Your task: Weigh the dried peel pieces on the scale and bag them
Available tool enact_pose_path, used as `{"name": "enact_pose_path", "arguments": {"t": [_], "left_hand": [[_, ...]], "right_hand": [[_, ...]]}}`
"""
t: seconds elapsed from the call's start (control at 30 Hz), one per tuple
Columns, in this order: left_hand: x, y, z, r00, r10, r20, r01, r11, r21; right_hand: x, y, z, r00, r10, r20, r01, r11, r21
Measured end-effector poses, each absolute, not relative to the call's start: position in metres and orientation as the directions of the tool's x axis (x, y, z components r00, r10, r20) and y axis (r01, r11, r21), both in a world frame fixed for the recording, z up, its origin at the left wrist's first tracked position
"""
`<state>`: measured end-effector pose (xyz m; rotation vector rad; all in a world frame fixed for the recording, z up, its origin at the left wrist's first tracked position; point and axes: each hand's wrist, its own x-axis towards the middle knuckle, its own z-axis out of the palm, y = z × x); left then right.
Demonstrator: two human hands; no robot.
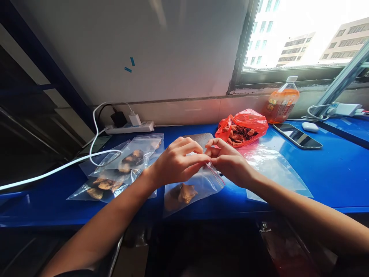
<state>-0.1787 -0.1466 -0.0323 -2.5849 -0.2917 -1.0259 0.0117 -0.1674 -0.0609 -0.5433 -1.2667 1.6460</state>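
A clear zip-lock bag [201, 186] with a red seal line hangs over the front part of the blue table, brown dried pieces [187, 193] lying at its bottom. My left hand [181, 157] pinches the bag's zip edge between thumb and forefinger. Close against it, my right hand [227, 159] pinches the same edge, its other fingers curled. Behind both hands shows part of a grey metal plate [201, 137]. Left of my hands lie filled zip-lock bags [135, 148] with similar brown pieces, overlapping each other.
A red plastic bag [253, 119] of dark dried pieces stands behind right, near flat clear bags [276, 173]. A drink bottle [284, 102], phone [298, 135] and white case [310, 127] are farther right. A power strip [129, 127] and white cable [57, 171] occupy the left.
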Motion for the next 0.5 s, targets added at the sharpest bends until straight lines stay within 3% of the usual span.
{"name": "enact_pose_path", "arguments": {"t": [0.17, 0.33, 0.5], "left_hand": [[-0.181, -0.146, -0.033, 0.687, 0.022, 0.726, 0.36, -0.878, -0.315], [-0.185, -0.146, -0.033, 0.648, -0.035, 0.761, 0.398, -0.836, -0.377], [-0.177, -0.151, -0.037, 0.621, -0.071, 0.78, 0.332, -0.878, -0.345]], "right_hand": [[0.009, -0.173, -0.057, -0.425, 0.891, 0.161, -0.339, 0.008, -0.941], [0.014, -0.17, -0.055, -0.519, 0.854, 0.031, -0.081, -0.013, -0.997], [0.023, -0.163, -0.062, -0.641, 0.759, 0.11, -0.103, 0.057, -0.993]]}}
